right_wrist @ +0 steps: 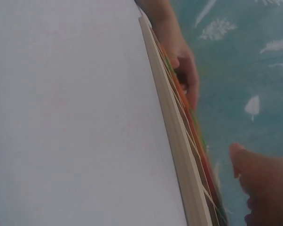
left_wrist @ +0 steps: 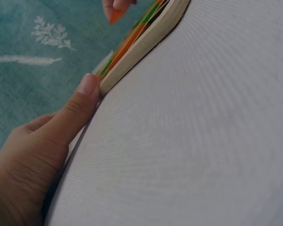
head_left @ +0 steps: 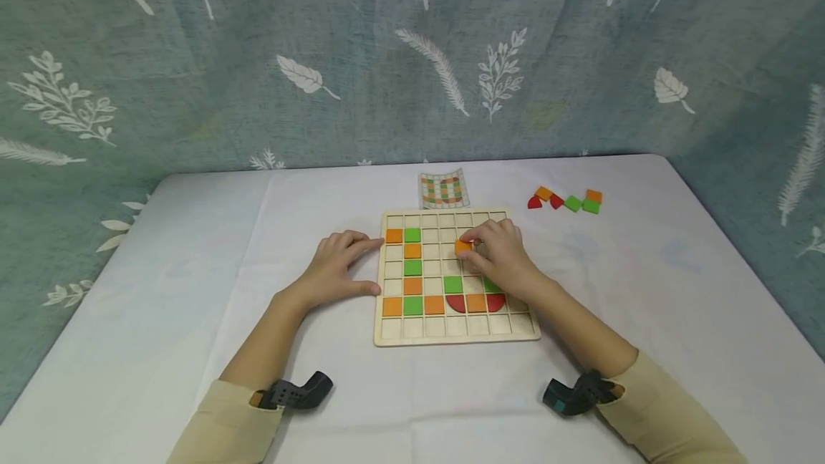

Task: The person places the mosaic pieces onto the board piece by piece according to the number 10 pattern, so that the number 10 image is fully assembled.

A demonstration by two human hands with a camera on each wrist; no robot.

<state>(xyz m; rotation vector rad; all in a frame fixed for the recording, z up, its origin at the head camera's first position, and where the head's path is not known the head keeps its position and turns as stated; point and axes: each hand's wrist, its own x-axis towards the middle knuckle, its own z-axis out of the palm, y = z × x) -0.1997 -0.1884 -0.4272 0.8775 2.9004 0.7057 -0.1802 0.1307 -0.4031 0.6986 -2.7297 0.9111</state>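
Note:
A square wooden grid board (head_left: 445, 341) lies on the white table, with orange and green square tiles and red rounded pieces in some of its cells. My left hand (head_left: 331, 272) is at the board's left edge, thumb and fingertips against it, fingers extended. In the left wrist view that thumb (left_wrist: 87, 84) meets the board's side (left_wrist: 146, 49). Above the upper middle cells, my right hand (head_left: 505, 258) pinches an orange square tile (head_left: 462, 248) between thumb and finger. The right wrist view shows part of the right hand (right_wrist: 268, 186); the tile is out of sight there.
Behind the board lies a printed pattern card (head_left: 444, 188) with a coloured grid. Loose pieces lie at the back right, among them a green tile (head_left: 573, 203), an orange tile (head_left: 594, 196) and a red piece (head_left: 534, 203). A leaf-patterned curtain (head_left: 361, 56) hangs behind the table.

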